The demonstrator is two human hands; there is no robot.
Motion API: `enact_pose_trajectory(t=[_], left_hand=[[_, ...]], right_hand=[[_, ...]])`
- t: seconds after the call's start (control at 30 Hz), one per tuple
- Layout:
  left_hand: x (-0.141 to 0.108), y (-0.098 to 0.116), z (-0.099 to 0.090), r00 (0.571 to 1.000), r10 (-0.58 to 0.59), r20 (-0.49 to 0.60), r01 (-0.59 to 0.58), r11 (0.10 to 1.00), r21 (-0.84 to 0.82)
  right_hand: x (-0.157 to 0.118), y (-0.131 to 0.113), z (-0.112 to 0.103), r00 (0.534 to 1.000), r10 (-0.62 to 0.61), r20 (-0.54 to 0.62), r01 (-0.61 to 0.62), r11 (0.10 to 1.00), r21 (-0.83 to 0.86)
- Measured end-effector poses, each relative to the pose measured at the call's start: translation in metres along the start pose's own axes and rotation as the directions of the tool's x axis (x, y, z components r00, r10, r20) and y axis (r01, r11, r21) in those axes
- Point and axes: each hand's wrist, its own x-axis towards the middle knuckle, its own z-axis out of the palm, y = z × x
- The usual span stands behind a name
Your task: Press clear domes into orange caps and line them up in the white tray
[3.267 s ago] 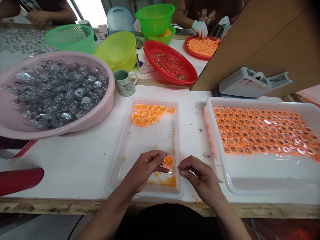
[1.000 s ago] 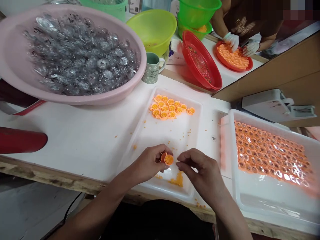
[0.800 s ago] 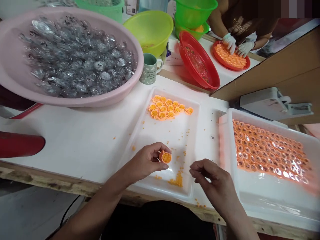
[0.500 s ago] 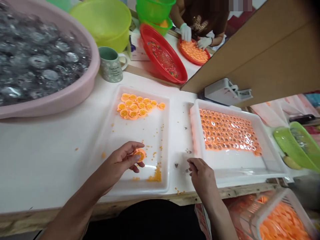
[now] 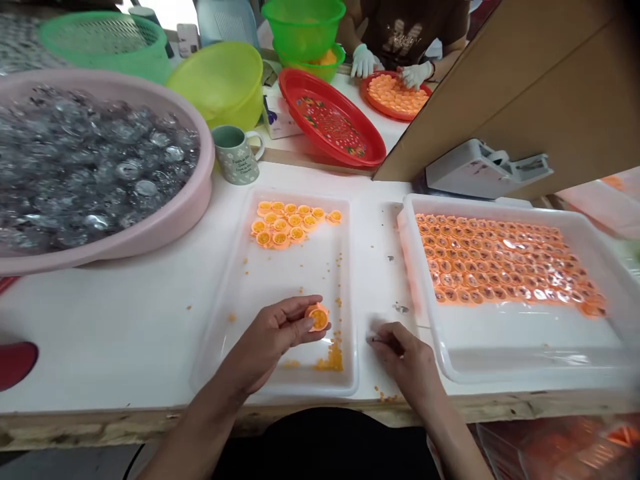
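Note:
My left hand (image 5: 280,333) holds a small round orange cup (image 5: 317,317) with yellow-orange bits in it, above the left white tray (image 5: 225,320). Between the two trays, my right hand (image 5: 405,353) has its fingers pinched just over the table; a small, blurred piece shows at the fingertips, too small to name. Orange cups (image 5: 280,223) with yellow contents are grouped at the far end of the left tray, and loose yellow bits (image 5: 333,359) lie in its near right corner. Rows of orange cups with shiny tops (image 5: 500,260) fill much of the right white tray (image 5: 500,370).
A pink tub (image 5: 200,200) of clear pieces stands at left, near a green mug (image 5: 239,163) and yellow bowl (image 5: 220,87). A red tray (image 5: 330,120) leans behind. Cardboard (image 5: 500,100) rises at right. Across the table, another person's gloved hands touch orange pieces.
The view has shifted, with more of the right tray showing. My left hand has brought the orange cup closer to the left tray's right edge. My right hand's fingertips are now lower, at the table.

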Motion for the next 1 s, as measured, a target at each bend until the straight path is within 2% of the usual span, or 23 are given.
enact_pose_trajectory(t=[0.13, 0.23, 0.33, 0.47, 0.53, 0.63, 0.7, 0.77, 0.9, 1.0], left_hand=[[0.000, -0.003, 0.002, 0.997, 0.020, 0.069, -0.019, 1.000, -0.008], [-0.001, 0.001, 0.010, 0.993, 0.030, 0.116, -0.027, 0.999, -0.028], [-0.003, 0.005, 0.020, 0.990, 0.013, 0.139, -0.013, 1.000, -0.002], [-0.007, 0.004, 0.031, 0.993, 0.035, 0.113, -0.050, 0.990, 0.130], [-0.008, 0.000, 0.033, 0.992, 0.084, 0.093, -0.103, 0.971, 0.217], [-0.009, -0.005, 0.033, 0.979, 0.187, 0.085, -0.205, 0.910, 0.360], [-0.009, -0.008, 0.033, 0.961, 0.256, 0.100, -0.274, 0.852, 0.446], [-0.010, -0.010, 0.033, 0.940, 0.321, 0.114, -0.335, 0.808, 0.485], [-0.011, -0.015, 0.031, 0.883, 0.451, 0.126, -0.449, 0.740, 0.501], [-0.012, -0.018, 0.030, 0.855, 0.490, 0.167, -0.498, 0.689, 0.527]], right_hand=[[-0.002, -0.027, -0.021, 0.998, 0.060, 0.033, -0.067, 0.945, 0.319], [0.001, -0.060, -0.026, 0.987, -0.026, 0.157, -0.061, 0.850, 0.523], [0.007, -0.082, -0.015, 0.955, -0.100, 0.278, -0.100, 0.777, 0.622], [0.010, -0.091, 0.000, 0.963, -0.080, 0.259, -0.096, 0.793, 0.602], [0.007, -0.093, 0.003, 0.979, -0.082, 0.189, -0.034, 0.840, 0.542], [0.000, -0.097, 0.004, 0.989, -0.146, 0.034, 0.121, 0.911, 0.395], [-0.005, -0.099, 0.005, 0.977, -0.202, -0.063, 0.212, 0.929, 0.303], [-0.009, -0.100, 0.006, 0.966, -0.227, -0.124, 0.253, 0.931, 0.265], [-0.013, -0.100, 0.008, 0.957, -0.244, -0.158, 0.281, 0.916, 0.288], [-0.016, -0.100, 0.007, 0.909, -0.355, -0.218, 0.399, 0.893, 0.209]])
